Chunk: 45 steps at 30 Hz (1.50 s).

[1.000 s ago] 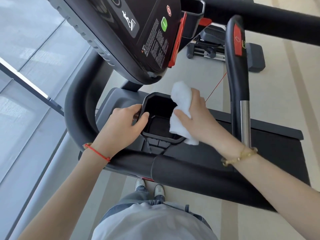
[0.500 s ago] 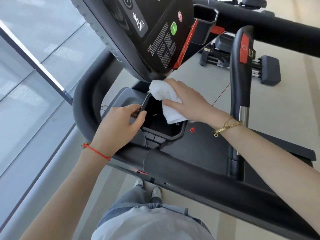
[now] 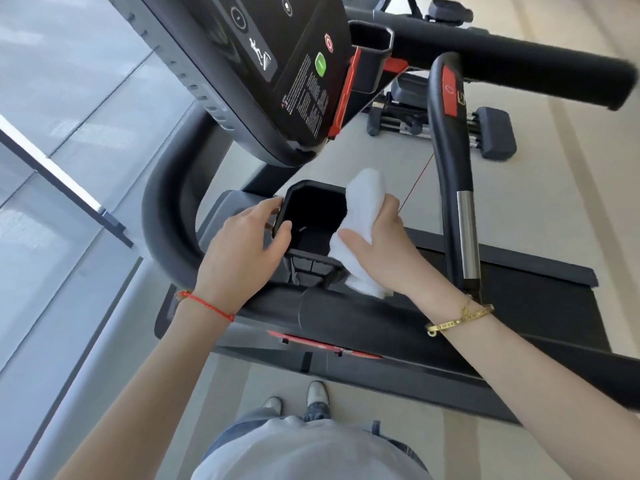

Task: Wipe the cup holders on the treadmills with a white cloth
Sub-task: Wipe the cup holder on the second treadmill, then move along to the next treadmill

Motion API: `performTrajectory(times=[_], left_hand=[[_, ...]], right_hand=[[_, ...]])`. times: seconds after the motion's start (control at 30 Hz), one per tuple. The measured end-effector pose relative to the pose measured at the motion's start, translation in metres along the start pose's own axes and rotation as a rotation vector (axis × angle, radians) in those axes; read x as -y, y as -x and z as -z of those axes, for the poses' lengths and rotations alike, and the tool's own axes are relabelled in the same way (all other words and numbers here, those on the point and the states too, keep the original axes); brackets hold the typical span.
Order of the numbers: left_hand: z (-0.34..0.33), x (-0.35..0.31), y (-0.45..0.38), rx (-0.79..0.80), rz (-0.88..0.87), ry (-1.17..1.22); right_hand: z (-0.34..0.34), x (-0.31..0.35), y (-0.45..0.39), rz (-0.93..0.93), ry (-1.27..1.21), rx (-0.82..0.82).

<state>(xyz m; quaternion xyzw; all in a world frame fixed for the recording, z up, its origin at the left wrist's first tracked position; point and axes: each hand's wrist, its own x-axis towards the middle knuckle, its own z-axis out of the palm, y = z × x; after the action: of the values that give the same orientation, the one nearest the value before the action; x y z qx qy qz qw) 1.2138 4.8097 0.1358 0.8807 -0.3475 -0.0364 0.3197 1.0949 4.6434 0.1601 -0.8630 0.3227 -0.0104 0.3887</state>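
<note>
Head view: the black cup holder (image 3: 313, 216) holds only the edge of the white cloth (image 3: 360, 230), draped over its right rim. The right hand (image 3: 381, 247) grips the cloth, fingers curled round it. The left hand (image 3: 242, 247) grips the holder's left rim, thumb inside.

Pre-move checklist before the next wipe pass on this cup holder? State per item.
1. White cloth in right hand grip: ok.
2. Cloth touching cup holder: ok, draped over its right rim.
3. Left hand steadying the holder: ok, thumb over the left rim.
4. Holder interior free of objects: cannot tell, too dark.
5. Console overhang leaves room above the holder: ok.
6. Second cup holder beyond the console wiped: cannot tell.
</note>
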Motion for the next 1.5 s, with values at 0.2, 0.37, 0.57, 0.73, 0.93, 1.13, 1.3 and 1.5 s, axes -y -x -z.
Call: performTrajectory(times=[0.2,0.37,0.57,0.73,0.93,1.13,1.3,1.5], left_hand=[[0.011,0.005,0.003,0.026,-0.154,0.075],[0.028,0.004,0.01,0.075,-0.273,0.103],[0.04,-0.009,0.021,0.151,-0.479,0.138],[0.036,-0.021,0.038,0.249,-0.632,0.183],[0.021,-0.043,0.063,0.382,-0.811,0.256],[-0.016,-0.087,0.087,0.527,-1.007,0.29],[-0.058,-0.139,0.112,0.628,-1.165,0.334],[-0.115,-0.215,0.153,0.762,-1.287,0.357]], right_hand=[[0.012,0.002,0.035,-0.06,-0.066,-0.126],[0.012,0.012,0.081,0.094,0.066,-0.378],[-0.004,0.027,0.145,0.09,0.156,-0.528],[-0.029,0.018,0.196,-0.025,0.168,-0.609],[-0.058,-0.003,0.25,-0.268,0.128,-0.688],[-0.07,-0.027,0.296,-0.486,0.035,-0.821],[-0.068,-0.06,0.335,-0.647,-0.038,-0.927],[-0.046,-0.104,0.389,-0.787,-0.088,-1.025]])
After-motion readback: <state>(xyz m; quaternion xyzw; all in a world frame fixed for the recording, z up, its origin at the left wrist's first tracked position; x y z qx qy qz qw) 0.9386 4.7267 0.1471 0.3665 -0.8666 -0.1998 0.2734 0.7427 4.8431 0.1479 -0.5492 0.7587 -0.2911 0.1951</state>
